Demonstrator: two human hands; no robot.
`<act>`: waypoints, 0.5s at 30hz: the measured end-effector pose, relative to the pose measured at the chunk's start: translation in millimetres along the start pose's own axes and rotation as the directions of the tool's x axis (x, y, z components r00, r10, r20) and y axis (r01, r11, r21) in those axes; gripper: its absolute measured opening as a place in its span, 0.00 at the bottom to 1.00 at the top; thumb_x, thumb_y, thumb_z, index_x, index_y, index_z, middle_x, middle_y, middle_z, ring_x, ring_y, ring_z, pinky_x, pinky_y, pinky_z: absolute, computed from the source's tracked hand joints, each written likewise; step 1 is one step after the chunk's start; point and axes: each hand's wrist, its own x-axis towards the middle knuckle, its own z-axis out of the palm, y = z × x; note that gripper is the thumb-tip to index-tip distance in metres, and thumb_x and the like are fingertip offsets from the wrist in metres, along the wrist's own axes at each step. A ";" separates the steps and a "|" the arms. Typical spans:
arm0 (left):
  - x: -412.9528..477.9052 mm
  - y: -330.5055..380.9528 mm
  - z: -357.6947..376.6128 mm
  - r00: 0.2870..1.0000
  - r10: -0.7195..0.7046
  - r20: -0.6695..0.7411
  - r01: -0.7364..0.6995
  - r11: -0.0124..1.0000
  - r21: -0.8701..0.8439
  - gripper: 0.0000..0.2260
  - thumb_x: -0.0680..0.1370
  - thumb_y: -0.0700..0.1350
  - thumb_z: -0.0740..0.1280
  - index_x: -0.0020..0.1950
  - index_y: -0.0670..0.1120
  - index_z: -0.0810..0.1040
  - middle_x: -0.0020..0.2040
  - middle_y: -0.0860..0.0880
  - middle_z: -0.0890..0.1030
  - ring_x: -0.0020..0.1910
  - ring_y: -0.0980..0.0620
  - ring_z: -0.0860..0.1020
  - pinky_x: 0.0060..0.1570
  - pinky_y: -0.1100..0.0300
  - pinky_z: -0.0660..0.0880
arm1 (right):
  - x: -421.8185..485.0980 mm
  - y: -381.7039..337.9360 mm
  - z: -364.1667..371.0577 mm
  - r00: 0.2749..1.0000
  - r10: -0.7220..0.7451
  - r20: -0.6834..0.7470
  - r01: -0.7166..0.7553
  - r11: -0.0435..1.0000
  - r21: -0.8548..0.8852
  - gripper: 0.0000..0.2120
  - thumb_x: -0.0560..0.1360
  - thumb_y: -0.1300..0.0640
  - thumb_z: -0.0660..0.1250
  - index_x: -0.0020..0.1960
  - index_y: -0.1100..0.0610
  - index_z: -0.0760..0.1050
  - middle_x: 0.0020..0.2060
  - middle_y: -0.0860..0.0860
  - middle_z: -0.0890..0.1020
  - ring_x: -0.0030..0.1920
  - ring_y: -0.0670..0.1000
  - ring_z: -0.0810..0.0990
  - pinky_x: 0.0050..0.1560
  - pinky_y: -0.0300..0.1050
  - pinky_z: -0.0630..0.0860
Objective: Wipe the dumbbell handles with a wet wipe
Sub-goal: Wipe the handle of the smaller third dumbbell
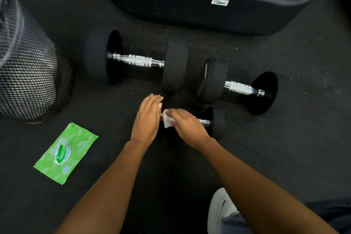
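Observation:
Three black dumbbells with chrome handles lie on the dark floor. The nearest dumbbell is small; my right hand grips its handle through a white wet wipe. Straight-fingered, my left hand rests on that dumbbell's left weight and hides it. A large dumbbell lies farther back on the left. A third dumbbell lies at the right. Both of their handles are bare.
A green wet-wipe pack lies on the floor at the left. Behind it stands a black mesh bin. A big black machine base fills the far side. My white shoe shows at the bottom right.

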 end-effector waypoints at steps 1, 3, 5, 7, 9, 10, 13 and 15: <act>0.0 -0.3 0.2 1.000 0.000 -0.001 0.000 1.000 0.002 0.15 0.82 0.42 0.53 0.66 0.40 0.71 0.65 0.44 0.73 0.70 0.50 0.63 0.69 0.60 0.58 | -2.4 2.3 -3.5 1.000 0.028 -0.002 -0.028 1.000 0.014 0.18 0.78 0.61 0.61 0.68 0.60 0.68 0.65 0.56 0.74 0.65 0.55 0.71 0.67 0.44 0.62; 0.7 -1.4 0.8 1.000 0.003 0.002 -0.003 1.000 0.008 0.16 0.82 0.42 0.53 0.66 0.40 0.71 0.65 0.44 0.73 0.70 0.51 0.63 0.69 0.60 0.57 | -0.9 3.3 -5.6 0.992 0.124 0.012 -0.124 0.992 0.033 0.19 0.80 0.56 0.59 0.69 0.58 0.66 0.65 0.55 0.74 0.65 0.53 0.70 0.66 0.44 0.63; 1.7 -1.3 1.1 1.000 -0.003 0.006 0.003 1.000 0.008 0.15 0.82 0.42 0.53 0.66 0.40 0.71 0.65 0.44 0.73 0.70 0.50 0.63 0.69 0.60 0.57 | 8.7 -4.7 -2.2 0.987 0.161 0.015 -0.161 0.987 0.025 0.18 0.80 0.55 0.59 0.68 0.59 0.67 0.64 0.56 0.74 0.65 0.54 0.71 0.64 0.45 0.65; 2.1 -1.5 1.5 1.000 0.000 0.006 -0.001 1.000 0.016 0.15 0.82 0.41 0.53 0.66 0.40 0.71 0.66 0.44 0.73 0.70 0.50 0.63 0.70 0.59 0.57 | 16.4 -15.3 4.2 0.991 0.130 0.005 -0.131 0.991 0.010 0.16 0.78 0.61 0.61 0.66 0.61 0.70 0.60 0.58 0.77 0.61 0.57 0.73 0.61 0.47 0.68; 2.3 -2.7 1.7 1.000 0.014 0.004 -0.014 1.000 0.028 0.15 0.82 0.41 0.53 0.66 0.40 0.71 0.65 0.44 0.73 0.70 0.50 0.63 0.70 0.59 0.58 | 15.9 -16.9 8.2 0.997 0.080 -0.012 -0.080 0.997 0.008 0.17 0.74 0.66 0.64 0.63 0.62 0.72 0.57 0.59 0.79 0.58 0.58 0.76 0.60 0.48 0.70; 2.3 -3.3 1.8 1.000 0.014 0.006 -0.014 0.999 0.029 0.15 0.82 0.41 0.53 0.66 0.40 0.71 0.65 0.44 0.73 0.70 0.51 0.63 0.70 0.59 0.58 | 12.2 -13.6 8.6 0.999 0.047 -0.020 -0.047 0.999 0.003 0.18 0.73 0.69 0.65 0.62 0.63 0.73 0.57 0.59 0.79 0.58 0.58 0.77 0.62 0.48 0.70; 2.4 -1.9 1.1 1.000 0.000 0.009 -0.001 1.000 0.023 0.16 0.82 0.42 0.52 0.66 0.41 0.71 0.66 0.45 0.73 0.70 0.52 0.62 0.69 0.62 0.56 | -0.1 0.7 3.7 0.997 -0.034 -0.064 0.031 0.998 -0.048 0.20 0.70 0.71 0.69 0.61 0.63 0.75 0.58 0.58 0.79 0.59 0.57 0.77 0.65 0.45 0.66; 2.9 -0.7 1.2 1.000 0.001 -0.001 -0.001 1.000 0.024 0.16 0.82 0.42 0.52 0.66 0.40 0.71 0.65 0.45 0.73 0.70 0.51 0.63 0.68 0.63 0.56 | -1.9 0.4 1.7 0.997 0.003 -0.072 -0.003 1.000 -0.002 0.19 0.73 0.67 0.67 0.63 0.62 0.73 0.62 0.57 0.77 0.62 0.56 0.75 0.67 0.44 0.63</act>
